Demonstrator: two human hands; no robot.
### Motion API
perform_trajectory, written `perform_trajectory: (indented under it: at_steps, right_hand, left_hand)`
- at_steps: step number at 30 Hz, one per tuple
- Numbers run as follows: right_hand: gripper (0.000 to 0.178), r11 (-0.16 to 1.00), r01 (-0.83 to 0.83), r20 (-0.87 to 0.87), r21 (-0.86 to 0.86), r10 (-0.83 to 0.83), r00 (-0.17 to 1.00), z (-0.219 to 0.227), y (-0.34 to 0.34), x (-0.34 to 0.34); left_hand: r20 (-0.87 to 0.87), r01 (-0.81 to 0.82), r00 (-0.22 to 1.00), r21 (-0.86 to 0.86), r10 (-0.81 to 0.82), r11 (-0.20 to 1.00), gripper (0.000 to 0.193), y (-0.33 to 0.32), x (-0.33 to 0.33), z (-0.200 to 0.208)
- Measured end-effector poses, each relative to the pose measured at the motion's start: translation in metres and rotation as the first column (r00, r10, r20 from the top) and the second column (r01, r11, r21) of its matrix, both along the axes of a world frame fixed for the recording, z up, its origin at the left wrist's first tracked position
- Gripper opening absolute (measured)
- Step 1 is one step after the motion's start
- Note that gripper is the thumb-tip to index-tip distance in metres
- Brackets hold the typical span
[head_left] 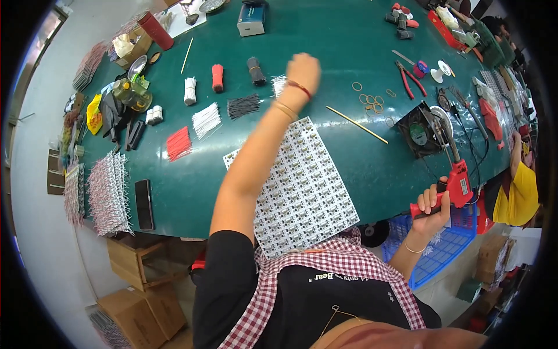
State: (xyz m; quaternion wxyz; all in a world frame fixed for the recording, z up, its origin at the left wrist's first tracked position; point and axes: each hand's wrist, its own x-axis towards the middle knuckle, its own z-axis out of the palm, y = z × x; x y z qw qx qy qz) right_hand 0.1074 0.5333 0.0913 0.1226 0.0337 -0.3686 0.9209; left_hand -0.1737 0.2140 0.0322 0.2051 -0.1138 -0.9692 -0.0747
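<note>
My right hand is wrapped round the red handle of a soldering gun, its metal tip end pointing up beside a black fan. Stretched forward across the table is my left arm. At its end my left hand is closed, back upward; its fingertips and anything in them are hidden. Close to that wrist lies a small pile of white wires. Under my left forearm a large white panel of many small circuit boards lies at the table's near edge, partly covered by the arm.
Left of the panel are loose red wires, white wires and black wires, with tied bundles behind. A phone and stacked wired boards lie far left. Rubber bands, a stick and red-handled pliers lie right.
</note>
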Motion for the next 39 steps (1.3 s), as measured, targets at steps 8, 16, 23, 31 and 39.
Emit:
perform_trajectory:
  at_steps: [8, 16, 23, 31, 39]
  right_hand:
    - [0.033, 0.997, -0.067, 0.037, -0.050, 0.068, 0.997, -0.003, -0.008, -0.011]
    - [0.033, 0.996, -0.091, 0.029, -0.018, 0.091, 0.995, 0.003, -0.017, -0.014]
    - [0.032, 0.998, -0.060, 0.066, -0.016, 0.061, 0.996, 0.000, -0.013, -0.011]
    - [0.032, 0.998, -0.056, 0.088, -0.003, 0.056, 0.994, 0.003, -0.018, -0.008]
    - [0.035, 0.960, -0.274, 0.117, -0.053, 0.279, 0.953, -0.002, -0.032, -0.007]
  left_hand:
    - [0.432, 0.053, 0.901, -0.208, 0.043, 0.977, 0.022, -0.073, -0.026, -0.016]
    - [0.383, 0.123, 0.923, -0.181, -0.046, 0.976, 0.019, -0.089, -0.028, -0.034]
    - [0.229, 0.165, 0.962, -0.054, -0.149, 0.985, 0.010, -0.089, -0.017, -0.038]
    - [0.031, 0.194, 0.980, 0.096, -0.198, 0.976, 0.015, -0.094, 0.001, -0.028]
    - [0.287, -0.063, 0.904, 0.823, -0.318, 0.564, 0.024, -0.115, 0.106, 0.028]
